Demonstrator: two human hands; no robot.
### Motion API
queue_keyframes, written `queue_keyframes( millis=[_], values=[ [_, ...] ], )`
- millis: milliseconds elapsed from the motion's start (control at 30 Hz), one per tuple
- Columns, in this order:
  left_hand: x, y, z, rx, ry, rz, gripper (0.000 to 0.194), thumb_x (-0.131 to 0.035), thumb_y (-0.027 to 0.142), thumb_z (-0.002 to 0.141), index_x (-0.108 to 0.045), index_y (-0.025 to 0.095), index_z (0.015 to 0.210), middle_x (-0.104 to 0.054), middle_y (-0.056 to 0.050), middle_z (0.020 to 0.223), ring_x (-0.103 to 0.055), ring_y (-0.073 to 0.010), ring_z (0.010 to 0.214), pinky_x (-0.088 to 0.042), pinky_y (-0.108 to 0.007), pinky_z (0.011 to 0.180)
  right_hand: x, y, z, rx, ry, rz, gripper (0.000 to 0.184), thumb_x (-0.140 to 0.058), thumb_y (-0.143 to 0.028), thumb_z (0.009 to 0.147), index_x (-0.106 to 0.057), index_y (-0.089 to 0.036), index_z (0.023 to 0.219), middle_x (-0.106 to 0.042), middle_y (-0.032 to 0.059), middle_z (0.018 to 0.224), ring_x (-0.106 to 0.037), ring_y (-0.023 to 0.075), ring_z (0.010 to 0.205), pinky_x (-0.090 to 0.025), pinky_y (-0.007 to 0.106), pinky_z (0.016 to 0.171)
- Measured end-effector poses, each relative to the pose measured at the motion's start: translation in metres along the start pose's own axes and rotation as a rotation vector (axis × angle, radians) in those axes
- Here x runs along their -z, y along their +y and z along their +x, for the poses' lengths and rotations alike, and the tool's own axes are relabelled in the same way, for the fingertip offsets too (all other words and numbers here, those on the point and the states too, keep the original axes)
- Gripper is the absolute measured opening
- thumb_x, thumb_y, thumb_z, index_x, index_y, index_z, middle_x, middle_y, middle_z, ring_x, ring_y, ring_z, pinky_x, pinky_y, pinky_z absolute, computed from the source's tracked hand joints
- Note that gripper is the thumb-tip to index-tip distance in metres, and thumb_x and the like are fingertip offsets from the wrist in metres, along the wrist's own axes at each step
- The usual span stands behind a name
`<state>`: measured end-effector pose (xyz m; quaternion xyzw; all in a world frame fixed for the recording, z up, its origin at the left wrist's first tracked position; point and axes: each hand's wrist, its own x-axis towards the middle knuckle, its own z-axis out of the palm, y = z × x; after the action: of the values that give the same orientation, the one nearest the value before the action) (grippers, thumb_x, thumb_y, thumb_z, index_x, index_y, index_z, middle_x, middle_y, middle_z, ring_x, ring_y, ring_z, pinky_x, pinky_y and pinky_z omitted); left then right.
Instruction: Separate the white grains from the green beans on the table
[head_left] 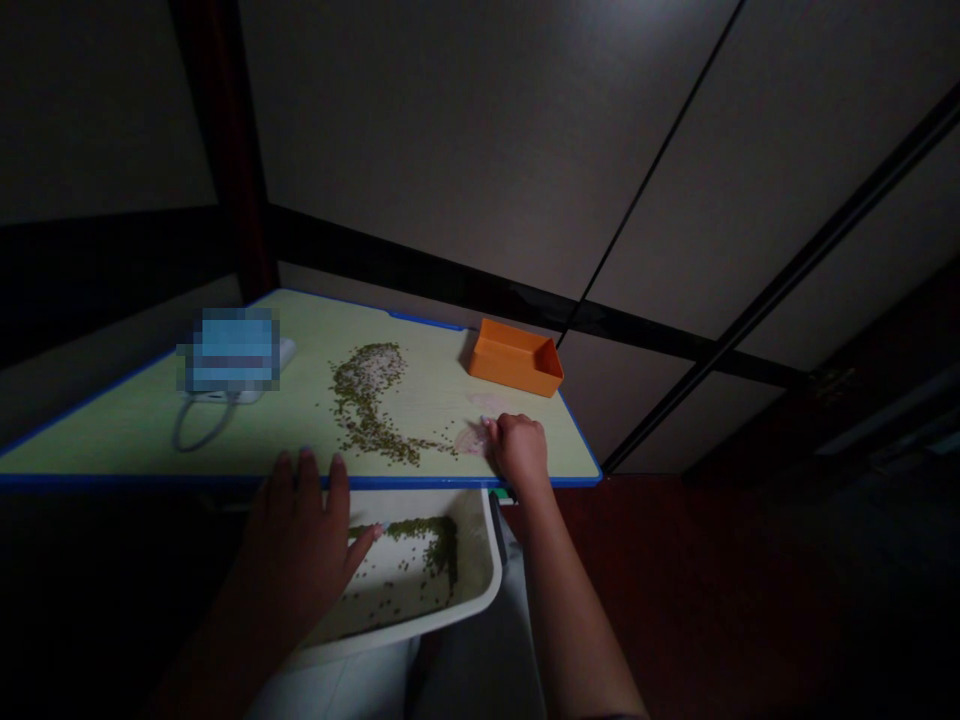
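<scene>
My left hand (304, 545) hangs over the front edge of the table, its fingers stretched out and apart, with nothing held. My right hand (519, 450) is closed on the tabletop near the right front edge; what its fingers hold, if anything, is hidden. Beside those fingers lies a pale pinkish patch (471, 440), too blurred to name. Small green beans (364, 420) are spread in a curved trail left of my right hand, mixed with paler bits at the far end. Below the edge, partly behind my left hand, a white tub (480, 575) holds more green beans.
An orange open box (510, 372) stands at the table's right back corner. On the left sits a device (234, 350) with a blurred screen and a looped cable (180, 425). The pale yellow-green table (435, 370) has a blue rim and stands against wall panels (480, 130).
</scene>
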<state>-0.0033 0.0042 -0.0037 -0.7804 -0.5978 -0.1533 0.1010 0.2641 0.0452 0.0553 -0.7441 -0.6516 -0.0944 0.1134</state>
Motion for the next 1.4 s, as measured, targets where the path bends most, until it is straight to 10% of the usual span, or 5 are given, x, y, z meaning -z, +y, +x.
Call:
queue_keyframes(
  millis=[400, 933, 1400],
  values=[
    [-0.003, -0.001, -0.003, -0.015, 0.03, 0.03, 0.079, -0.046, 0.053, 0.083, -0.048, -0.004, 0.138, -0.043, -0.04, 0.148, -0.036, -0.053, 0.145, -0.036, -0.063, 0.113, 0.0, 0.004, -0.001, 0.113, -0.006, 0.117, 0.031, -0.052, -0.035, 0.102, -0.071, -0.017, 0.086, -0.073, 0.0109, 0.088, -0.063, 0.0205, 0.085, -0.034, 0.03, 0.075],
    [-0.001, -0.002, -0.002, -0.037, 0.022, 0.026, 0.083, -0.053, 0.052, 0.08, -0.047, -0.006, 0.138, -0.043, -0.043, 0.146, -0.038, -0.0572, 0.141, -0.036, -0.064, 0.112, -0.018, 0.026, -0.002, 0.064, -0.063, 0.923, 0.044, -0.055, -0.055, 0.085, -0.043, -0.023, 0.058, -0.039, -0.0044, 0.056, -0.037, 0.0123, 0.057, -0.027, 0.025, 0.055],
    [-0.001, -0.001, -0.001, -0.022, 0.013, -0.003, 0.082, -0.052, 0.051, 0.08, -0.047, -0.005, 0.139, -0.041, -0.042, 0.149, -0.035, -0.0551, 0.144, -0.034, -0.064, 0.113, -0.013, 0.026, -0.001, 0.088, -0.129, 0.985, 0.052, -0.059, -0.066, 0.078, -0.042, -0.023, 0.055, -0.037, -0.005, 0.055, -0.034, 0.011, 0.056, -0.026, 0.025, 0.053]
  ],
)
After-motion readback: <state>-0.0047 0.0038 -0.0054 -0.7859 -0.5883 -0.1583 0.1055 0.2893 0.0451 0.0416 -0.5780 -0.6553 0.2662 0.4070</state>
